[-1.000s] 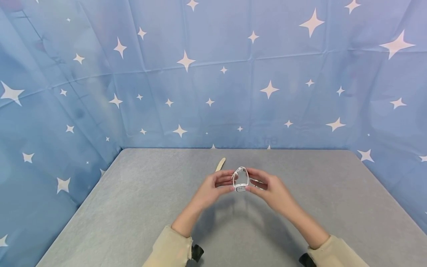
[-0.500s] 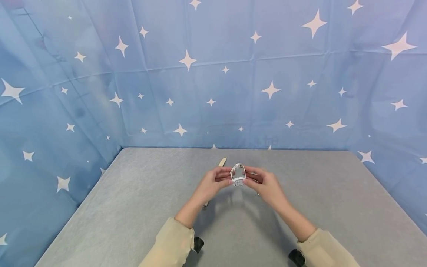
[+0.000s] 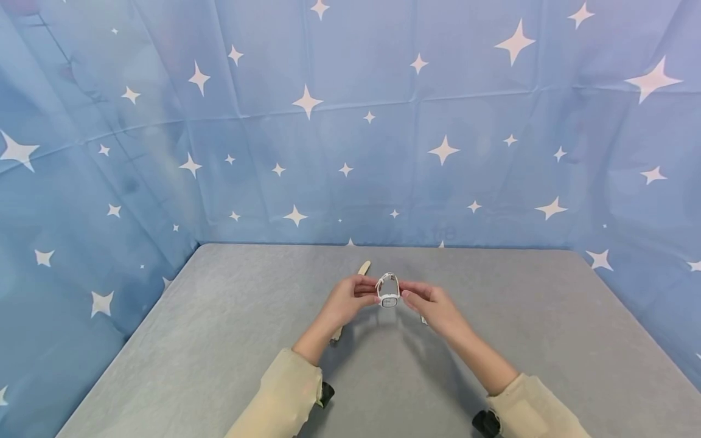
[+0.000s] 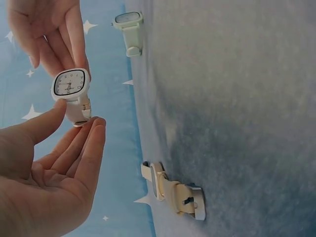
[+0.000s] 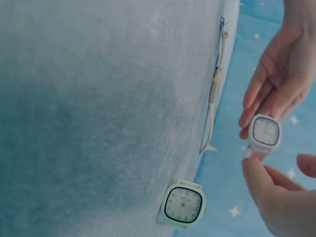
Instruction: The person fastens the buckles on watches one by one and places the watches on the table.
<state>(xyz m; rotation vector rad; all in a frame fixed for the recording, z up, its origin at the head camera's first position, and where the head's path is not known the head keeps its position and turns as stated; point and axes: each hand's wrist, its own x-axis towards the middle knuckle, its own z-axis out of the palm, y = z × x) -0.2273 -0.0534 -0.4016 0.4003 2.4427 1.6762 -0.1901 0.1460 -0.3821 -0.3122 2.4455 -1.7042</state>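
Observation:
A white wristwatch with a squarish dial and its strap closed in a loop is held up above the table. My left hand pinches it, the thumb at the case and the fingers against the strap. On its other side is my right hand; its fingertips touch the strap, while its thumb stands apart from the case, as the right wrist view shows. A beige-strapped watch lies on the table by my left hand, partly covered by it in the head view. Near my right hand lies a pale green watch.
A grey cloth-covered table extends under both arms. Blue curtains with white stars hang behind it and at both sides. Dark wrist devices sit at the cream sleeves.
Both hands have moved the white watch slightly left and away from me. My right thumb has come off the case. The beige watch's buckle end now shows beside my left forearm.

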